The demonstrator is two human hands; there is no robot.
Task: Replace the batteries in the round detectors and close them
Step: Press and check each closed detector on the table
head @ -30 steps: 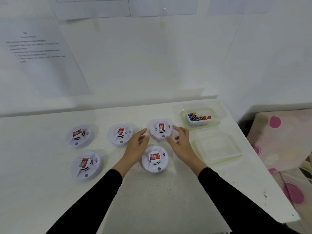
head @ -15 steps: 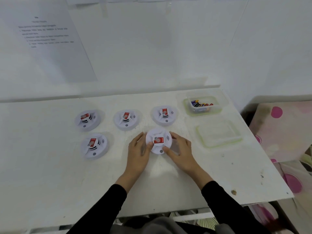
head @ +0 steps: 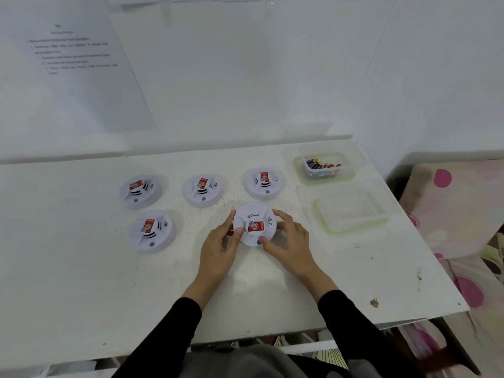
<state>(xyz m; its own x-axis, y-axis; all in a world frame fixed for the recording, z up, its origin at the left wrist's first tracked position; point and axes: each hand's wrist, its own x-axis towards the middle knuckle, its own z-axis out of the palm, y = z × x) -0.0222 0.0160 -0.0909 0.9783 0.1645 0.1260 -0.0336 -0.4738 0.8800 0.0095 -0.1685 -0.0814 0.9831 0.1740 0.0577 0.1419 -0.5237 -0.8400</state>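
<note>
head: detector [head: 255,223] between left-hand fingers [head: 236,237] and right-hand fingers [head: 283,218]

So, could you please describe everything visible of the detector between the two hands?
The detector is a round white disc, plastic by its look, with raised ribs, dark slots, a grey button near its front edge and a red label at its centre. The left hand and right hand grip its rim from either side, over the white table.
</note>
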